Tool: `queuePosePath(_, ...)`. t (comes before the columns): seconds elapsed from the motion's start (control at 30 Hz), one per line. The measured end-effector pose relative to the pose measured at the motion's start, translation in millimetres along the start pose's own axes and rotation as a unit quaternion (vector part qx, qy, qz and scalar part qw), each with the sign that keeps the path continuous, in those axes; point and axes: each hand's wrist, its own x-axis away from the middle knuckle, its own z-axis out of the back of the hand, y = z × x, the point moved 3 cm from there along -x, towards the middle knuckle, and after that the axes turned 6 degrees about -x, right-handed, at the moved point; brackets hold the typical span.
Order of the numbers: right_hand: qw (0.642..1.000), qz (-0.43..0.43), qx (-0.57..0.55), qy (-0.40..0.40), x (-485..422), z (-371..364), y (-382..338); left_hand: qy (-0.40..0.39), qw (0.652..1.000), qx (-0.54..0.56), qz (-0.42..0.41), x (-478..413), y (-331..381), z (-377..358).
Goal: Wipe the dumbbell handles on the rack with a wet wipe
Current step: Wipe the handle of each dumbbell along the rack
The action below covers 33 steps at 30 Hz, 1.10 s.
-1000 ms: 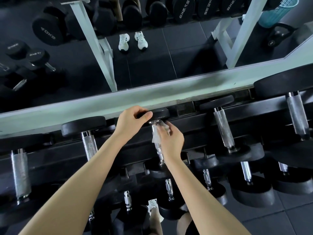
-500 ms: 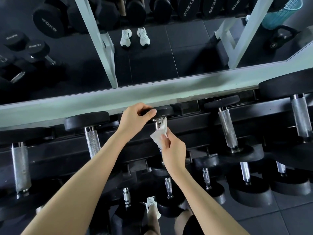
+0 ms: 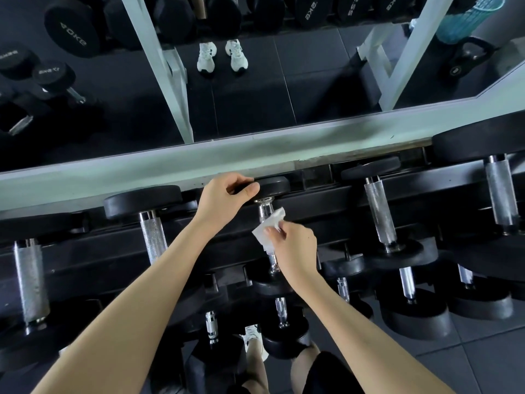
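while the left hand [image 3: 224, 200] is curling round the far head [image 3: 272, 184] of the dumbbell, thumb against its edge, and steadying it on the rack [image 3: 326, 203], the right hand [image 3: 297, 247] is pinching the wipe [image 3: 268, 228] between thumb and fingertips and laying it on the handle [image 3: 265, 209], about midway along. the wipe is sitting mostly on the upper face of the bar, with one corner sticking up loose. to my eye, the person ought to be wrapping the wipe right round the bar rather than dabbing one face. then they should be sliding it end to end while twisting, so the whole grip is getting cleaned. the left hand is looking useful where it is, since it is likely stopping the dumbbell from rolling in its cradle. the chrome collars beside each head are easy to miss, so i'd be watching those. the next handle [image 3: 380, 214] to the right is lying just beside, with neither hand touching it.
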Motion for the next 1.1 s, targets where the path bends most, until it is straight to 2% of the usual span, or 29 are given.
queuePosePath(0.07,1.000,-0.009,-0.005,0.009,-15,3,-17,0.006,1.000,-0.007,0.001,0,0,-2)
queuePosePath(0.2,0.995,-0.050,-0.088,0.021,-29,-2,-26,0.006,1.000,-0.023,0.001,0,3,-3)
queuePosePath(0.27,0.994,-0.027,-0.105,0.012,-19,0,-17,0.003,1.000,-0.017,0.000,0,4,-2)
queuePosePath(0.43,0.999,0.002,-0.034,-0.038,1,4,13,-0.007,1.000,-0.012,0.007,-1,2,-1)
queuePosePath(0.6,0.989,0.040,0.099,-0.101,16,4,37,-0.004,1.000,-0.018,0.002,-1,3,-2)
queuePosePath(0.7,0.983,0.023,0.146,-0.108,7,9,32,-0.006,1.000,-0.016,0.000,-1,4,-1)
queuePosePath(0.77,0.990,-0.014,0.075,-0.120,-2,7,28,-0.009,1.000,-0.020,-0.003,0,5,-1)
queuePosePath(0.83,0.990,-0.044,-0.046,-0.129,-5,0,29,-0.014,0.999,-0.029,-0.002,0,3,0)
queuePosePath(0.9,0.972,-0.079,-0.171,-0.139,-4,-3,34,-0.030,0.999,-0.039,0.003,-2,4,2)
queuePosePath(0.97,0.940,-0.108,-0.266,-0.182,-5,-3,36,-0.043,0.995,-0.089,-0.015,-3,11,2)
queuePosePath(1.1,0.919,-0.118,-0.306,-0.221,-10,2,38,-0.047,0.958,-0.267,-0.095,-6,41,-13)
